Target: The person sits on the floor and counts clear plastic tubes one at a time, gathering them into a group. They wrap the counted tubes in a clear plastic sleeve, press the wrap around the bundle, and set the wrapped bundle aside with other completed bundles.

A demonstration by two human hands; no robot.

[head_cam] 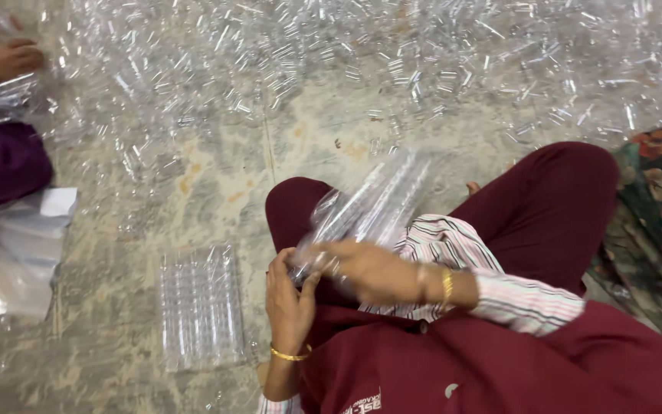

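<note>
I sit on the floor in dark red clothes with a clear plastic bag of small clear tubes (373, 203) slanting up from my lap. My left hand (289, 299), with a gold bangle at the wrist, grips the bag's lower end from below. My right hand (369, 268) closes over the same end from above, fingers wrapped around it. The bag is blurred by motion. A flat packed bundle of clear tubes (201, 307) lies on the floor left of my knee.
Several loose clear tubes (362, 54) are strewn across the mottled floor ahead. At the left another person's hand (9, 60) holds a clear packet above purple cloth, with empty plastic bags (17, 253) below. A flowered cloth (657, 222) lies at right.
</note>
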